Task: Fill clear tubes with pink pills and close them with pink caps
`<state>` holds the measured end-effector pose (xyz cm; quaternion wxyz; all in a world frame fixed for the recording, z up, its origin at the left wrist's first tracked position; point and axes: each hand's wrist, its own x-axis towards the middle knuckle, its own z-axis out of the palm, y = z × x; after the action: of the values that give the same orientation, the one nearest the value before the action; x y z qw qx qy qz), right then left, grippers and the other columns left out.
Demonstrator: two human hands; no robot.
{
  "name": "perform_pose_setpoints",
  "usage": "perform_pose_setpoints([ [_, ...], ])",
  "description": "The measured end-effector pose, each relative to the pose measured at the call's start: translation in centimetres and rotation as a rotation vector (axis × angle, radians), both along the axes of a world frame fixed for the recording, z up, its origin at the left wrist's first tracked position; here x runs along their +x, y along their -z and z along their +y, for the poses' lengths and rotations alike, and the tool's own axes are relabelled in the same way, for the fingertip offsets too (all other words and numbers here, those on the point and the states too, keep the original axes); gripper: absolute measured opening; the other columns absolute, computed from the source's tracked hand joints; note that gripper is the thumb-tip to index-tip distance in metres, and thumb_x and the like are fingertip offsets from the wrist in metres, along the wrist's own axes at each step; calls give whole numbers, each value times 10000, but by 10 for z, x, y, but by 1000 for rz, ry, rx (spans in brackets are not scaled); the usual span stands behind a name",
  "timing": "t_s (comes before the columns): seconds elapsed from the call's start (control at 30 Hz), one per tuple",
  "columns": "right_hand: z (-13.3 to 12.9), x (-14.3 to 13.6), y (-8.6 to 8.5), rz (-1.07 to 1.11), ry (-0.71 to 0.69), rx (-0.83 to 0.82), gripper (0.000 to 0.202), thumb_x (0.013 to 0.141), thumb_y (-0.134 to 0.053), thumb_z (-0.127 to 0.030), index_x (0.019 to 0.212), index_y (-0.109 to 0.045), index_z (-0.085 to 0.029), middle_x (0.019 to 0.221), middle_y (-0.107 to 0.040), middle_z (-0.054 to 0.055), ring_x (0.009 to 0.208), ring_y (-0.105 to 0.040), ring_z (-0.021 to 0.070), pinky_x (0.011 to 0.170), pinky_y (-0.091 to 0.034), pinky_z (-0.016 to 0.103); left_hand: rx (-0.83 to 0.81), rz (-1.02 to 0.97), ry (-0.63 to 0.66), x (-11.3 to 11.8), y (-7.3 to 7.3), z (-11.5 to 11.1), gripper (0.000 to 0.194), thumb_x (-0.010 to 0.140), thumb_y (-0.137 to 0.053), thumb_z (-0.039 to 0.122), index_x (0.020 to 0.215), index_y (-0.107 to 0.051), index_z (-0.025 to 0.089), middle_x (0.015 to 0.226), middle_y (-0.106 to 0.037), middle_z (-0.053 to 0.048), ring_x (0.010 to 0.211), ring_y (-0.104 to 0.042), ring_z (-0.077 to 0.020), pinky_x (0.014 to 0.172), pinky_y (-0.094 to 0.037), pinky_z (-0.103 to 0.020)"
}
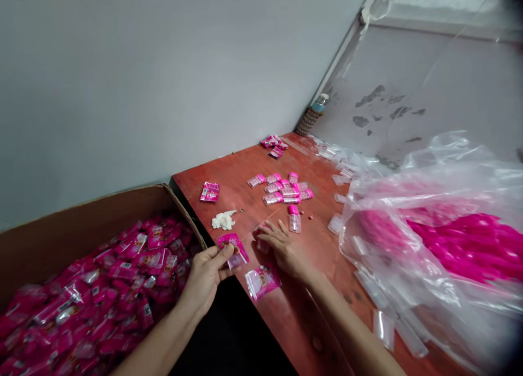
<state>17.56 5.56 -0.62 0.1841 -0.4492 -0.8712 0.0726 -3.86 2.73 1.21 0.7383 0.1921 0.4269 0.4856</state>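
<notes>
My left hand (210,270) pinches a small pink printed packet (233,249) between thumb and fingers, above the table's left edge. My right hand (281,248) is over the red table with its fingers stretched out, holding nothing that I can see. Under its fingertips is a small clear piece (262,245), partly hidden and blurred. Another pink packet (262,282) lies flat between my two hands. Beyond my right hand, a clear container with a pink cap (294,219) lies near several similar pink-capped containers (281,188) filled with small balls.
A cardboard box (180,204) heaped with pink packets (134,272) stands at left. At right, a plastic bag (384,240) holds bright pink pieces, with clear containers (384,329) around it. White crumpled material (223,219), a flat packet (210,192) and a bottle (312,114) are farther back.
</notes>
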Motion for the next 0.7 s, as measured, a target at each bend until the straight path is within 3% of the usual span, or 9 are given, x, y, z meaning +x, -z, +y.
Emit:
perform_pose_setpoints([
  [0.07, -20, 9, 0, 97, 224, 30, 346, 837, -307, -165, 1144, -467, -180, 1219, -490, 97, 1175, -388, 196, 951, -294, 413, 10, -17, 8, 0, -1, -1, 175, 646, -686, 232, 724, -632, 86, 730, -646, -60, 688, -624, -155, 633, -544, -287],
  [0.13, -32, 8, -4, 145, 540, -2, 346, 848, -323, -273, 1140, -460, -148, 1105, -560, 137, 1004, -533, 215, 804, -415, 363, 11, -27, 25, 0, -1, -3, 159, 656, -678, 216, 722, -629, 81, 730, -652, -67, 711, -630, -168, 667, -544, -310],
  [0.2, -38, -2, -11, 90, 807, -106, 402, 832, -348, -410, 1084, -493, -132, 920, -627, 145, 800, -604, 230, 655, -440, 334, 9, -23, 32, 1, -1, -5, 145, 657, -676, 196, 724, -627, 77, 719, -656, -68, 681, -633, -160, 658, -547, -312],
  [0.27, -39, -16, -17, -34, 911, -226, 473, 785, -374, -524, 981, -545, -128, 790, -643, 152, 711, -611, 252, 582, -416, 323, -6, -15, 6, 2, 0, -7, 122, 652, -678, 168, 713, -622, 78, 694, -655, -59, 634, -630, -145, 621, -553, -296],
  [0.37, -33, -31, -21, -139, 908, -327, 470, 727, -428, -570, 836, -583, -139, 753, -643, 167, 699, -606, 268, 544, -377, 306, -58, -19, -72, 6, 0, -11, 90, 646, -676, 127, 693, -609, 90, 659, -646, -36, 577, -622, -129, 558, -555, -274],
  [0.5, -29, -32, -18, -3, 856, -370, 336, 727, -476, -476, 712, -583, -158, 704, -642, 125, 653, -592, 222, 514, -339, 267, -114, -65, -135, 13, -1, -15, 98, 651, -674, 128, 708, -598, 103, 661, -642, -26, 551, -620, -126, 514, -550, -264],
  [0.63, -60, -28, -17, 524, 729, -315, 297, 756, -467, -461, 748, -540, -173, 637, -604, 37, 577, -549, 161, 500, -353, 237, -122, -132, -144, 24, 0, -16, 126, 665, -669, 156, 749, -588, 109, 660, -643, -25, 542, -623, -129, 521, -548, -264],
  [0.7, -87, -32, -17, 836, 646, -394, 276, 771, -465, -456, 794, -509, -185, 619, -581, 3, 523, -525, 133, 475, -368, 224, -141, -160, -136, 32, 2, -15, 136, 673, -665, 170, 758, -579, 108, 648, -643, -31, 541, -627, -137, 523, -545, -262],
])
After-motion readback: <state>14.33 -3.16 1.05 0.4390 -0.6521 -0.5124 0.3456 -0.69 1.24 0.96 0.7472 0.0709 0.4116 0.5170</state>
